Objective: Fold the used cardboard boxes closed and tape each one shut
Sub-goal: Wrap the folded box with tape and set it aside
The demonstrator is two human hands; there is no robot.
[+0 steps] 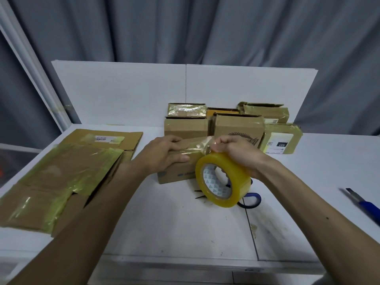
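Your left hand (164, 153) lies flat, fingers straight, on the small cardboard box (176, 175) in the middle of the table (174, 223), likely pinning its flaps and the tape strip (197, 148). Your right hand (236, 153) curls around the tape roll (223, 179) just beside the box's right end, pulling the strip taut. The box is folded shut, contents hidden. Behind it stand more boxes (238, 126), also closed.
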